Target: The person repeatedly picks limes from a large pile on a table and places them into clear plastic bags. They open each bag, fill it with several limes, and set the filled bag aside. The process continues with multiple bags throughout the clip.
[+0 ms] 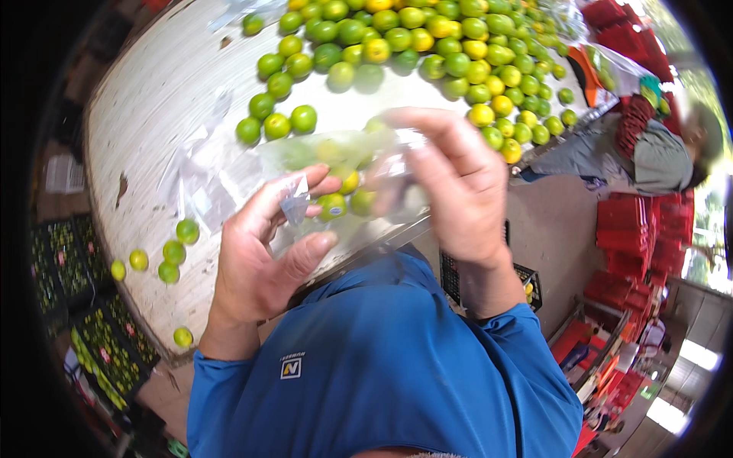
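Note:
A clear plastic bag (349, 143) spans the space between my two hands above the table's near edge. My left hand (275, 252) has its fingers and thumb around a folded corner of the film. My right hand (458, 177), blurred, pinches the bag's other side. Several green and yellow citrus fruits, one with a small sticker (332, 207), show between the hands; whether they lie inside the bag or behind it I cannot tell. A loose group of green citrus fruits (277, 125) lies just beyond, and more clear bags (206, 172) lie to the left.
A large pile of citrus fruits (412, 40) covers the far side of the white table (131, 149). Black crates of fruit (109, 349) stand at left, another crate (527, 286) below the table at right. Red crates (624, 229) and a co-worker (658, 149) are at right.

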Tool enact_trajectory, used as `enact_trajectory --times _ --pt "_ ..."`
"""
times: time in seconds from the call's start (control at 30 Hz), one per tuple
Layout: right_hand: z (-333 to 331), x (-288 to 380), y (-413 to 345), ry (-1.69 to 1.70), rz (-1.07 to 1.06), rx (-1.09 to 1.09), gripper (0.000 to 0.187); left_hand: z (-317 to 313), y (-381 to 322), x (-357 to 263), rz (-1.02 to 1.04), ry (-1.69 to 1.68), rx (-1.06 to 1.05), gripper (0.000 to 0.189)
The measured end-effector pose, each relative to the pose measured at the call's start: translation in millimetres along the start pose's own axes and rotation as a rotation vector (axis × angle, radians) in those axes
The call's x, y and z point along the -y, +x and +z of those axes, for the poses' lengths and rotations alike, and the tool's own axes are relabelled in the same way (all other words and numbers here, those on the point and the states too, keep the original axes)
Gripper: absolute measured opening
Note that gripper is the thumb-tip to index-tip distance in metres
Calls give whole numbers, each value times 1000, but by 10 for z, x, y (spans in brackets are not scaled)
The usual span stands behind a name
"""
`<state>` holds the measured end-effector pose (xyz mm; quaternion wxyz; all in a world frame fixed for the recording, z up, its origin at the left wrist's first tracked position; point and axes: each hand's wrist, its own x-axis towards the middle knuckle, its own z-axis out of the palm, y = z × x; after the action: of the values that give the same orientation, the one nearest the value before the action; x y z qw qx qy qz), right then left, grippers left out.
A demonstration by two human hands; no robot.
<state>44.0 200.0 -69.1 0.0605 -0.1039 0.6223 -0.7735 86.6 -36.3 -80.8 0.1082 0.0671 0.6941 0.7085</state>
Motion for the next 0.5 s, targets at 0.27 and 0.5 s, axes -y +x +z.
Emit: enact_trajectory --times 0.27,0.5 --pt "372 -11 215 -676 -900 99 54 389 297 71 42 -172 -212 25" --pt "-118 -20 44 -656 -397 84 87 167 407 -375 150 -134 -2 29"
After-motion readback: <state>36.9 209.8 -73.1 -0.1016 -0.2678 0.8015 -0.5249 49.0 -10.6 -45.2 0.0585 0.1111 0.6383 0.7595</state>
